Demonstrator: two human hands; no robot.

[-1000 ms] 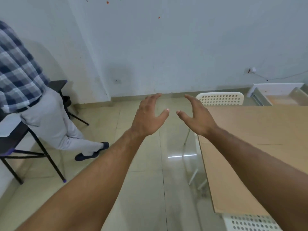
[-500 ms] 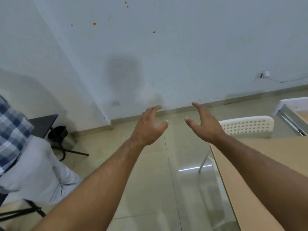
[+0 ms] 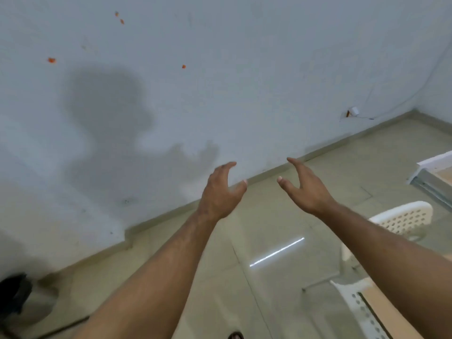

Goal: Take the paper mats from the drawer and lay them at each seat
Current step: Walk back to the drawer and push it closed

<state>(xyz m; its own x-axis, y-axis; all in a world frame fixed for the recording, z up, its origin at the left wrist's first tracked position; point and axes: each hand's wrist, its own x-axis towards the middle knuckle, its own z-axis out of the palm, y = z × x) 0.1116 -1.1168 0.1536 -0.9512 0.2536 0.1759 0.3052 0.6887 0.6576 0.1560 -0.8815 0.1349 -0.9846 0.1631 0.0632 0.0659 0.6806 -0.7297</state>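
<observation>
The left hand and right hand hover empty, fingers loosely spread, above the beige tiled floor, seemingly readied for reaching; no paper mats show, perhaps lying inside the white open drawer far right.

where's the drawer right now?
Head view, far right edge: the drawer sits beyond the white chair, well right of the right hand, partly cut off.

White drawer, metal rail, at right edge, white perforated chair below, 2nd chair bottom right
</observation>
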